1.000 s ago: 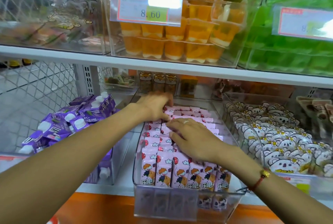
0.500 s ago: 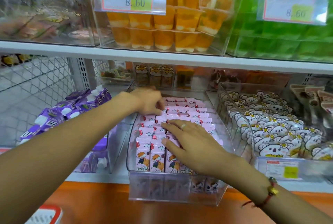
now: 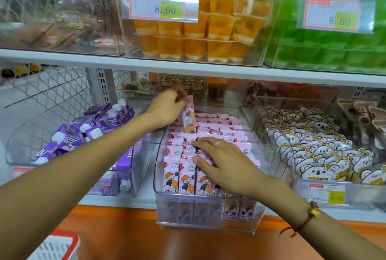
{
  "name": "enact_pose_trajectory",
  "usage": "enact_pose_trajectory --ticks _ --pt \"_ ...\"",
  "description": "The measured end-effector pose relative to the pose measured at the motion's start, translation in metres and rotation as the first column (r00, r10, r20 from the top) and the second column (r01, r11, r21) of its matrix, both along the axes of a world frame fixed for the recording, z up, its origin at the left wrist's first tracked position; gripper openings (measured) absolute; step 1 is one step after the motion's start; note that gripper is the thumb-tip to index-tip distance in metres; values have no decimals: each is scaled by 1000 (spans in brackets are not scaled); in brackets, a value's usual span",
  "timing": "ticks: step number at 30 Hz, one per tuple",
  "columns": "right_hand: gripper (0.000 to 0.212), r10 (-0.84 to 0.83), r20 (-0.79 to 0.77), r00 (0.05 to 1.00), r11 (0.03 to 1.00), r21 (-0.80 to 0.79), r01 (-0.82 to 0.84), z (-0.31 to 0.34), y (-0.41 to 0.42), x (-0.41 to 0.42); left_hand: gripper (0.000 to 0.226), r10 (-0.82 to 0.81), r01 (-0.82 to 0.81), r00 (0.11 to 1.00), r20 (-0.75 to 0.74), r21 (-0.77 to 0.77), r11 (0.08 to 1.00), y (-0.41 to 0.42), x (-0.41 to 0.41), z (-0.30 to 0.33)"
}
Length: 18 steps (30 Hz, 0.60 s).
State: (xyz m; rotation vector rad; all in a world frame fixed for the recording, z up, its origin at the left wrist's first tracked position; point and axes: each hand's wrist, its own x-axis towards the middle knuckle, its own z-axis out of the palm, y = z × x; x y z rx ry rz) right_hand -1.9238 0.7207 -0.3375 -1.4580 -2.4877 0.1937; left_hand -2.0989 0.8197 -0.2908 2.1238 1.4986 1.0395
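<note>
You look to be at the lifting-out step: your left hand (image 3: 167, 109) has its grip pinched round the top of one pink snack packet (image 3: 189, 120), held upright just above the back rows in the clear bin (image 3: 208, 216). Your right hand (image 3: 225, 163) lies flat, fingers straight, on the packed rows (image 3: 221, 129). The next move calls for a straight lift so the neighbouring packets don't snag.

The raised snack packet (image 3: 189, 118) is pink, orange low down. The rowed packets (image 3: 221, 134) are pink with white clouds and orange-haired cartoon figures. Purple pouches (image 3: 92, 128) have white caps; jelly cups (image 3: 194, 46) are orange; koala packets (image 3: 317, 155) white with yellow flowers
</note>
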Motion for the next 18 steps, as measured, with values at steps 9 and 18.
enact_pose_trajectory --ticks 9,18 --pt "62 -41 -599 800 994 54 92 26 -11 -9 10 4 -89 755 656 96 991 -82 7 2" --pt "28 -250 -850 463 928 -348 -137 34 -17 -11 37 -30 117 748 663 -87 989 -114 -1 -19"
